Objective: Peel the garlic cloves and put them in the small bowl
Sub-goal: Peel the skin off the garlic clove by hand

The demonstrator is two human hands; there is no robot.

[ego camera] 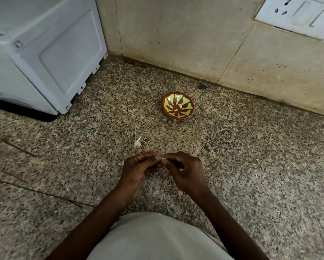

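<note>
A small brown bowl (178,106) with a yellow-green pattern sits on the speckled granite counter (251,166), and a pale garlic clove lies inside it. Nearer to me, my left hand (136,171) and my right hand (185,171) meet fingertip to fingertip over the counter. Between them they pinch a garlic clove (163,158), of which only a pale sliver shows. A white scrap of garlic skin (138,142) lies on the counter just beyond my left hand.
A white appliance (41,53) stands at the back left. A beige tiled wall (195,38) runs behind the bowl, with a white socket and switch plate (298,15) at the upper right.
</note>
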